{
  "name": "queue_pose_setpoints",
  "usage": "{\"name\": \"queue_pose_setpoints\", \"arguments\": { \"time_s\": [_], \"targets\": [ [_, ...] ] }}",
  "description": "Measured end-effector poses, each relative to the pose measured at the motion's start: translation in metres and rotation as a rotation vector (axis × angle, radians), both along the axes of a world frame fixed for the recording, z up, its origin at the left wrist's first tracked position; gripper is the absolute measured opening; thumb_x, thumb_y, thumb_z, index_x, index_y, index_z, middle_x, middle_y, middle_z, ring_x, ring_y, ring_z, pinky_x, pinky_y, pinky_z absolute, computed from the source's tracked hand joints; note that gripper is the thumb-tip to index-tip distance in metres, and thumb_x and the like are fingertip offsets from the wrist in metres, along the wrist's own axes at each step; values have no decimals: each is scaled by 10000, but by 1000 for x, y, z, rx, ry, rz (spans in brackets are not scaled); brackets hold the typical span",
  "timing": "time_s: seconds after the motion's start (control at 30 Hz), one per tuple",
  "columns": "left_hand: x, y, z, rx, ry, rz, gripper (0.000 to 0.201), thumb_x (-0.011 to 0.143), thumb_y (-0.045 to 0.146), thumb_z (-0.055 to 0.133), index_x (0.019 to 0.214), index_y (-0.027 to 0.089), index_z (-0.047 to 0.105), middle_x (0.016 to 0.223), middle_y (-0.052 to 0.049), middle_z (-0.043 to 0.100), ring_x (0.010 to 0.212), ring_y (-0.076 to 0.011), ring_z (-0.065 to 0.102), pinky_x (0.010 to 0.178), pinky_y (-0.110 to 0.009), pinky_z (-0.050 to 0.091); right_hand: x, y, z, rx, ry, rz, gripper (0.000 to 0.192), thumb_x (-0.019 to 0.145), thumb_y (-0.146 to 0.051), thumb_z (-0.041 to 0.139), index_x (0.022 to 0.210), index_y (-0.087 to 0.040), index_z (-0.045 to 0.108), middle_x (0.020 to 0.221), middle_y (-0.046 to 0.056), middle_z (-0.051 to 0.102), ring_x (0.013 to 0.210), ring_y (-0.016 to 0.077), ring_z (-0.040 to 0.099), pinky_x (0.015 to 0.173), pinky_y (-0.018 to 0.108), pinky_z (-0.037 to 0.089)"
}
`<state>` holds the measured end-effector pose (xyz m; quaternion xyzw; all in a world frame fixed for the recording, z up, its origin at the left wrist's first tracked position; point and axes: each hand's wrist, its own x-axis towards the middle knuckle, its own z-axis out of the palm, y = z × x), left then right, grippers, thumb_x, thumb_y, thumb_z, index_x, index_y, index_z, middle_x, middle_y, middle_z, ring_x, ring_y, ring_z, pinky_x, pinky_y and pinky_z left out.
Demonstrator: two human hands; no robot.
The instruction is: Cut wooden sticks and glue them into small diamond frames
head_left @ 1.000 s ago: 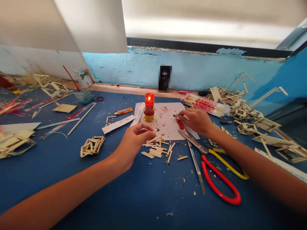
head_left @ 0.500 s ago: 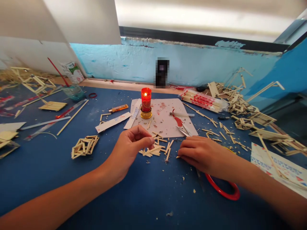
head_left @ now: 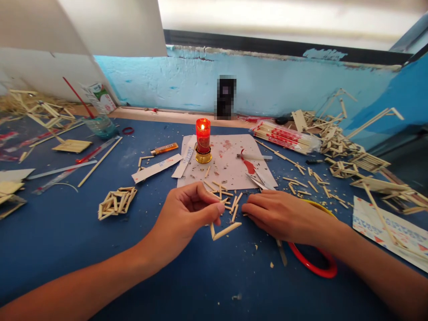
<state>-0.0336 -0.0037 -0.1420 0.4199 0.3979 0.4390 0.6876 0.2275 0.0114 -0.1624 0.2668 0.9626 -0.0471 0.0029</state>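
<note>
- Our left hand (head_left: 187, 214) pinches a small V of joined sticks (head_left: 223, 231) between thumb and fingers, low over the blue table (head_left: 167, 276), near its middle
- Our right hand (head_left: 284, 216) lies flat just right of it, fingers together on loose sticks (head_left: 230, 203), gripping nothing we can see
- Under its wrist, red scissors (head_left: 314, 265)
- Behind, a lit candle (head_left: 203, 139) on white paper (head_left: 230, 171)
</note>
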Motion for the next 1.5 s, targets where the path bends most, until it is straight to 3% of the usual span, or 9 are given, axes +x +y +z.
{"name": "queue_pose_setpoints", "arguments": {
  "time_s": [0.2,0.57,0.67,0.8,0.93,1.07,1.17,1.33,1.5],
  "targets": [
    [-1,0,-2,-4,23,-5,233,752,117,868,661,151,656,681,29,743,584,-70,701,593,-135,538,-5,1,2,4,15,8,160,1026,-118,510,910,-176,604,834,22,589,690,202,515,683,360,394],
    [-1,-4,3,-13,31,-21,213,762,158,862,692,148,661,677,10,725,589,-90,684,605,-173,541,-7,-4,1,-82,-33,-52,171,1048,-77,461,976,-158,593,907,47,582,756,219,525,726,382,423],
    [-2,-5,4,-14,38,-33,199,777,186,862,725,151,674,685,6,727,601,-88,673,625,-173,541,-9,-5,4,-136,16,-71,201,1087,-147,417,972,-165,582,928,56,601,786,225,554,745,394,441],
    [-2,-4,4,-23,8,-46,188,792,189,863,754,158,682,694,6,733,626,-86,678,651,-161,547,-8,-7,13,-303,71,-188,277,1113,-250,371,941,-182,576,803,31,616,697,208,560,683,366,456],
    [-3,-4,1,-19,-90,-61,188,776,156,885,768,168,697,744,18,739,644,-87,697,661,-167,568,-5,-14,24,-485,359,-275,151,1082,-232,471,1076,-234,622,929,6,703,798,162,644,723,290,499],
    [-4,-8,1,25,-94,-125,135,794,141,874,834,188,754,780,11,759,695,-98,715,698,-177,589,-20,-26,34,-605,887,-514,15,1009,-288,670,1014,-281,683,904,-45,724,817,111,696,754,216,533],
    [-4,-11,4,55,-23,-123,126,789,127,870,810,199,769,774,17,751,718,-101,711,711,-176,586,-42,-35,36,-728,1143,-666,94,909,-321,801,950,-268,733,892,-28,765,831,128,732,761,212,574],
    [-6,-13,7,67,17,-90,143,781,127,868,761,202,748,752,31,730,684,-96,705,675,-168,571,-63,-47,29,-893,1402,-777,124,831,-302,872,896,-266,772,845,-8,801,781,152,761,710,233,630],
    [-8,-14,6,84,27,-79,148,810,169,857,756,200,723,767,24,739,690,-105,707,687,-190,578,-64,-56,25,-1092,1412,-700,42,925,-288,794,964,-288,778,863,-30,799,784,108,770,753,181,623]
  ]
}}
